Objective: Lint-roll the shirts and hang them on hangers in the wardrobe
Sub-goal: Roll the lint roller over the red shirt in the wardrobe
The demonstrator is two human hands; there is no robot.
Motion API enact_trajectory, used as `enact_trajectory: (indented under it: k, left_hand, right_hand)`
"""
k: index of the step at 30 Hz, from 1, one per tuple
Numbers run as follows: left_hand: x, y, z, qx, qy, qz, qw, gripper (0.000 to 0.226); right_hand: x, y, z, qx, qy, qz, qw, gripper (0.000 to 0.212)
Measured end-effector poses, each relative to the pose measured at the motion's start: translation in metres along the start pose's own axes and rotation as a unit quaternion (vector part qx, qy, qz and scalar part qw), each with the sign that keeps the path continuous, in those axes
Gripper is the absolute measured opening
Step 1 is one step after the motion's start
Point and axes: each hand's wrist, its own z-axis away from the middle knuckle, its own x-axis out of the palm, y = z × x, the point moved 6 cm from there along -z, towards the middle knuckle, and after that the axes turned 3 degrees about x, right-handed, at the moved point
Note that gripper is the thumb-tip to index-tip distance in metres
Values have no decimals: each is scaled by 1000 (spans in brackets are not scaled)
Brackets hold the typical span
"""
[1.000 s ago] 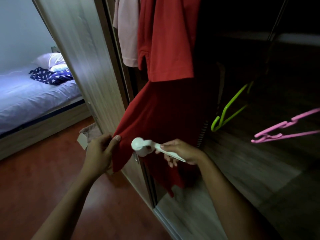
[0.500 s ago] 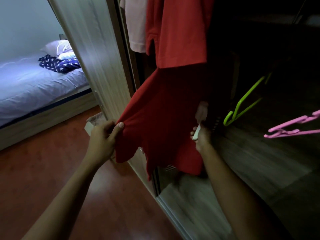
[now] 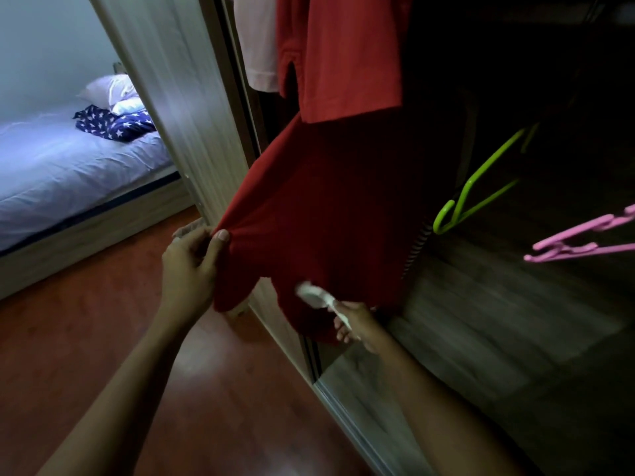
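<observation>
A red shirt (image 3: 330,207) hangs in the open wardrobe, its hem pulled out to the left. My left hand (image 3: 190,266) pinches the shirt's lower left edge and holds it taut. A white lint roller (image 3: 314,293), blurred by motion, lies against the shirt's bottom hem with my right hand (image 3: 357,324) gripping its handle. A pale pink shirt (image 3: 257,46) hangs behind the red one at the top. The hanger that carries the red shirt is out of view.
An empty green hanger (image 3: 477,183) and a pink hanger (image 3: 584,238) hang at the right inside the dark wardrobe. The wardrobe door panel (image 3: 182,97) stands left of the shirt. A bed (image 3: 68,173) with a star-patterned cloth (image 3: 113,125) is at far left. Red-brown floor lies below.
My right hand carried the lint roller up along the shirt's right side, then back down to the bottom hem. My left hand kept its pinch on the hem.
</observation>
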Motion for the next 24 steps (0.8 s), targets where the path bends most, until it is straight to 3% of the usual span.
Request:
enact_trajectory:
  k: [3, 8, 14, 17, 20, 24]
  left_hand:
    - [-3, 3, 0, 5, 20, -8, 1000, 18]
    - [2, 1, 5, 6, 15, -33, 999, 19]
    - [1, -2, -1, -4, 32, -13, 999, 18]
    - [1, -5, -3, -6, 22, -15, 1000, 20]
    - [3, -5, -3, -2, 21, -18, 1000, 22]
    - [6, -7, 0, 0, 18, -29, 999, 25]
  right_hand:
    - [-37, -11, -8, -1, 55, -82, 995, 29]
    - [-89, -23, -22, -26, 129, -206, 970, 28]
    - [-127, -10, -28, -49, 306, -358, 881, 32]
    - [-115, 4, -36, -39, 298, -271, 915, 30]
    - [-76, 30, -44, -1, 223, -147, 964, 28]
    - [-21, 74, -38, 51, 116, -17, 992, 28]
